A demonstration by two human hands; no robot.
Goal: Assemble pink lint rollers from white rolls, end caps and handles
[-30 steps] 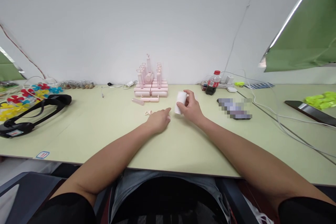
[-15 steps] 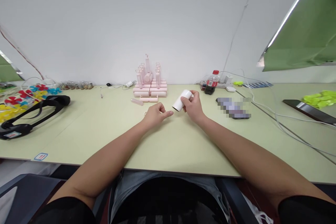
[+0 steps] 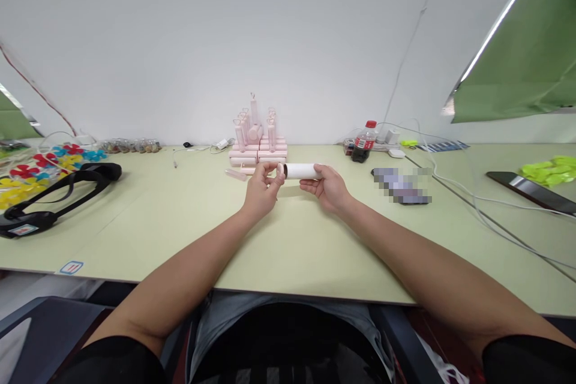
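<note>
My right hand [image 3: 330, 188] is closed round the right end of a white lint roll [image 3: 300, 171], which lies level above the table. Between the fingers and thumb of my left hand [image 3: 262, 188] is a small pale pink round end piece [image 3: 281, 169], held at the roll's dark open left end. Whether that piece is inside the roll or just against it, I cannot tell. Behind my left hand a pink part [image 3: 247, 170] and a clear pinkish handle piece [image 3: 236, 174] lie on the table, the former partly hidden by my fingers.
Pink lint rollers [image 3: 243, 156] are stacked by the wall, several with upright handles. Rightward are a cola bottle [image 3: 363, 143], a blurred phone [image 3: 400, 186], white cables [image 3: 472, 197] and a dark phone [image 3: 522, 186]. A black headset strap [image 3: 58, 210] and colourful plastic flowers [image 3: 45, 162] lie left.
The white roll has turned from tilted to level and moved slightly left. My left hand, empty-looking before, now pinches the pink end piece at the roll's left end.
</note>
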